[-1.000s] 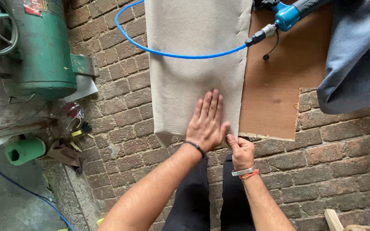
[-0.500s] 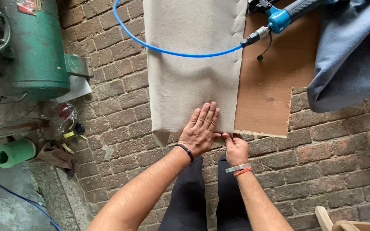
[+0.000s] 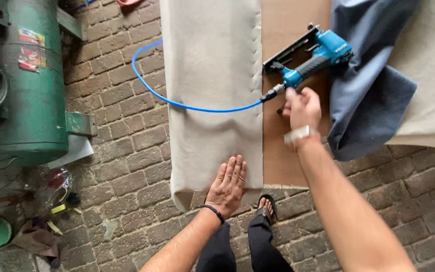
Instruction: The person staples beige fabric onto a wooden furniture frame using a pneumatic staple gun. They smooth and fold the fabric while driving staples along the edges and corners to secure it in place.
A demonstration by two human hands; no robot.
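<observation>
My left hand (image 3: 229, 185) lies flat with its fingers spread on the near end of the beige cloth (image 3: 212, 90), gripping nothing. The cloth covers a brown board (image 3: 293, 30) on the brick floor (image 3: 122, 166). My right hand (image 3: 302, 107) reaches to the blue staple gun (image 3: 310, 56), which lies on the board; its fingers curl just by the handle's end, and I cannot tell if they touch it. A blue hose (image 3: 177, 103) runs from the gun across the cloth. A gray cloth (image 3: 368, 100) lies beside the gun. A green tank (image 3: 33, 85) stands to the left.
</observation>
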